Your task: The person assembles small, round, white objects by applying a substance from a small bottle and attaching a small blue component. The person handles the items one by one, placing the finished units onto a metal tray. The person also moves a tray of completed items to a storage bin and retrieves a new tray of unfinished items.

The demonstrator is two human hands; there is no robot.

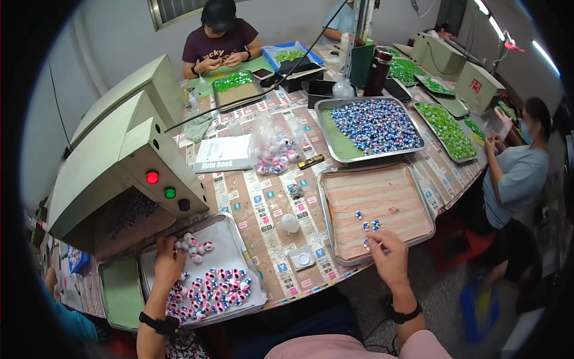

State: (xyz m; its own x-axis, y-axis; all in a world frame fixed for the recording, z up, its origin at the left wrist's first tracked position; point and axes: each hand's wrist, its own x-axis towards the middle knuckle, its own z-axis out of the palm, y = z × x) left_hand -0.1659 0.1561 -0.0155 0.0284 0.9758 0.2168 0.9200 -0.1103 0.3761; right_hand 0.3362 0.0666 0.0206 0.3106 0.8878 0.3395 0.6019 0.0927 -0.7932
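Observation:
My right hand (pixel 391 258) pinches a small blue-and-white piece (pixel 366 244) above a metal tray (pixel 428 230) lined with orange-pink cloth. A few similar pieces (pixel 371 225) lie on that cloth just beyond my fingertips. At the left, my left hand (pixel 168 262) has curled fingers at the edge of a small heap of white-and-grey pieces (pixel 195 246). What its fingertips hold, if anything, is hidden. That heap sits on a tray lined with white paper (pixel 230 239). Many pink, white and blue pieces (pixel 209 293) are spread over the paper's near half.
A box-shaped machine (pixel 128 155) with red and green lights stands at the left. Beyond my right hand is a tray full of blue pieces (pixel 376 125). A plastic bag (pixel 276 143), a notebook (pixel 222 153) and a white dropper bottle (pixel 290 223) occupy the middle. Co-workers sit around the table.

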